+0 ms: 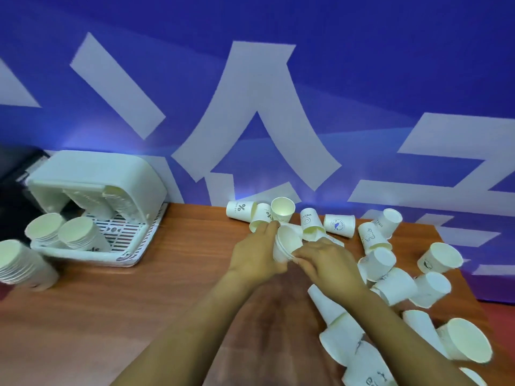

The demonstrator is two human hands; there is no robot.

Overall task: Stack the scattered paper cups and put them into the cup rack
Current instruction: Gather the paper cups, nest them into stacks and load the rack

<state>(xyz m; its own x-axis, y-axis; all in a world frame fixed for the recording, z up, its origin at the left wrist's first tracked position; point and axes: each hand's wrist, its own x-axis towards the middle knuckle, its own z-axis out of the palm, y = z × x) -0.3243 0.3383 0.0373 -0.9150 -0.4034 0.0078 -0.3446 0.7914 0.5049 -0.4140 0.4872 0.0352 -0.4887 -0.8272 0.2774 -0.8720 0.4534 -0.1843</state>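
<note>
At frame centre the left hand (255, 254) and right hand (324, 260) both grip a short stack of nested white paper cups (287, 243), mouth tilted up-right and long axis diagonal, apparently mid-stacking; next comes another loose cup, then the white plastic cup rack (92, 207) at left.

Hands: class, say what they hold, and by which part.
Both hands, left and right, hold a short stack of nested paper cups, gripping its sides near the rims.
</note>
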